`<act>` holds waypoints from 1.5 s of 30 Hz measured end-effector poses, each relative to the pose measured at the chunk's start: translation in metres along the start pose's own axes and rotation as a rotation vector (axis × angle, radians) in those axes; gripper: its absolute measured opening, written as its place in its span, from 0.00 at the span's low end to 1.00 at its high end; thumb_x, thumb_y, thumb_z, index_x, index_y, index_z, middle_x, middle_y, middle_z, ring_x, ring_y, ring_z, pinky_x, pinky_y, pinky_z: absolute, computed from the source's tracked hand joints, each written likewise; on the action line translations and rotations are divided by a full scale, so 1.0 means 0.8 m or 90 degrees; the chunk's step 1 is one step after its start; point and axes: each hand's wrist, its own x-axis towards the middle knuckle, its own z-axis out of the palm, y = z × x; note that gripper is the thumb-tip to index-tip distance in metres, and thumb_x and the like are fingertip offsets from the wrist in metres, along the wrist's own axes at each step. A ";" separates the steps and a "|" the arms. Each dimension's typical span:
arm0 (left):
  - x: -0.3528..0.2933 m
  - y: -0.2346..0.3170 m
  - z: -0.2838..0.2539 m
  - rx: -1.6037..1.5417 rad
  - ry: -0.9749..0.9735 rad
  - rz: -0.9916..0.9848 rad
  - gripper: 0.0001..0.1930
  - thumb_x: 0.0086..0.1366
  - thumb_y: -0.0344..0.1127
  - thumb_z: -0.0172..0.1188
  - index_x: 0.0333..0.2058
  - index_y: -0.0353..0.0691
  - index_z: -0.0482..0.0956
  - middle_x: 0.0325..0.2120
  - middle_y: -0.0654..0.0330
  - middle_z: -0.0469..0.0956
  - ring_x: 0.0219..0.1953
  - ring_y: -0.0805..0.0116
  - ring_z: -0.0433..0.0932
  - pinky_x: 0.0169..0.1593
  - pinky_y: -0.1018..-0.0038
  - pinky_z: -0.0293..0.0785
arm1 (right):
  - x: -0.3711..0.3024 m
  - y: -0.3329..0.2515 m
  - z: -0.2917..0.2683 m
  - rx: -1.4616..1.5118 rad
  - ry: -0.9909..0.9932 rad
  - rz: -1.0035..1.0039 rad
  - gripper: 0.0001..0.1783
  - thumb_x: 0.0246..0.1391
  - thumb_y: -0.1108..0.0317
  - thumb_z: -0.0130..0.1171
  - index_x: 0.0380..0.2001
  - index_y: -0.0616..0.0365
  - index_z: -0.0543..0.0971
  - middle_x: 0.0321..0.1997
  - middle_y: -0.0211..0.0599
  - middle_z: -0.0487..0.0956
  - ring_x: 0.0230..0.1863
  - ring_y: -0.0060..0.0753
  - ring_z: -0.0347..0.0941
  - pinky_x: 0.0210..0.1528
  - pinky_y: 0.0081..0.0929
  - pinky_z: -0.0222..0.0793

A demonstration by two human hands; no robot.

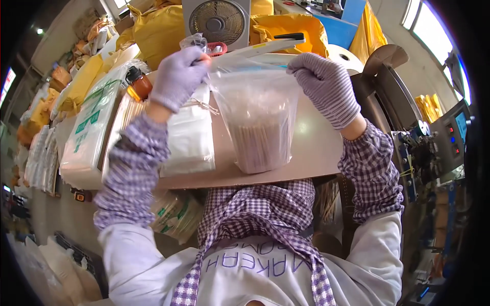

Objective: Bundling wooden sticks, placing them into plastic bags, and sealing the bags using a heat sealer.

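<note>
A clear plastic bag point(258, 102) stands upright on the brown table point(316, 148), with a bundle of thin wooden sticks point(255, 140) inside its lower half. Its top edge is stretched between my two gloved hands. My left hand point(178, 79), in a pale lilac glove, is closed at the bag's upper left corner; an orange fingertip shows there. My right hand point(326, 84), in a striped glove, pinches the upper right corner. Left of the bag lies a stack of flat clear bags point(189, 145), with a few loose sticks point(204, 105) at its far end.
A grey box fan point(217, 23) stands at the far side, near a red basket point(217, 49) and yellow sacks point(158, 30). A brown bottle point(139, 81) and packed plastic bundles point(92, 127) are at left. Machinery with a control panel point(454, 135) is at right.
</note>
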 end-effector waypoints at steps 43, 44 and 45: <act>0.053 -0.249 0.321 -0.635 -0.085 -0.586 0.16 0.48 0.43 0.64 0.30 0.37 0.78 0.27 0.62 0.76 0.30 0.72 0.72 0.38 0.78 0.67 | 0.075 0.391 0.157 -0.417 -0.282 0.315 0.40 0.36 0.65 0.58 0.57 0.53 0.58 0.62 0.41 0.57 0.66 0.47 0.44 0.64 0.34 0.49; 0.052 -0.250 0.319 -0.641 -0.088 -0.590 0.15 0.49 0.43 0.64 0.30 0.37 0.78 0.26 0.62 0.76 0.29 0.72 0.72 0.37 0.79 0.67 | 0.075 0.391 0.158 -0.421 -0.284 0.314 0.40 0.36 0.65 0.58 0.57 0.53 0.57 0.62 0.40 0.57 0.66 0.47 0.44 0.64 0.34 0.49; 0.050 -0.250 0.317 -0.648 -0.092 -0.594 0.15 0.49 0.43 0.64 0.30 0.38 0.77 0.26 0.62 0.76 0.29 0.72 0.72 0.37 0.79 0.67 | 0.074 0.390 0.160 -0.425 -0.285 0.313 0.40 0.37 0.65 0.58 0.57 0.53 0.57 0.62 0.40 0.57 0.66 0.47 0.44 0.64 0.34 0.49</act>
